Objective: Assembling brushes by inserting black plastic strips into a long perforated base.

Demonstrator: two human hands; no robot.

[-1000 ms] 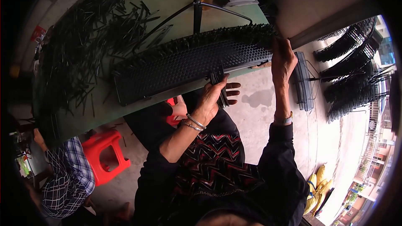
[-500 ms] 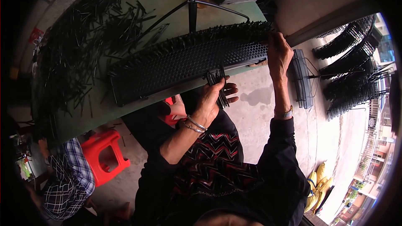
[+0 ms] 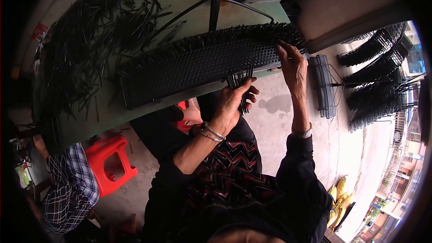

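A street-side workshop — green worktable (image 3: 148,112) strewn with black strips (image 3: 85,54), racks (image 3: 378,81) drying outside

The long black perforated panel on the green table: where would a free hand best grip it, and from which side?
Probably the near long edge of the perforated panel, from the person's side. That edge overhangs the green table, while spikes line the far edge. The right hand rests on its right end; the left hand holds a bundle of black sticks.

The left hand (image 3: 231,103) is raised with its fingers curled shut, forearm bare. The right hand (image 3: 291,63) reaches higher, fingers bent, arm sleeved.
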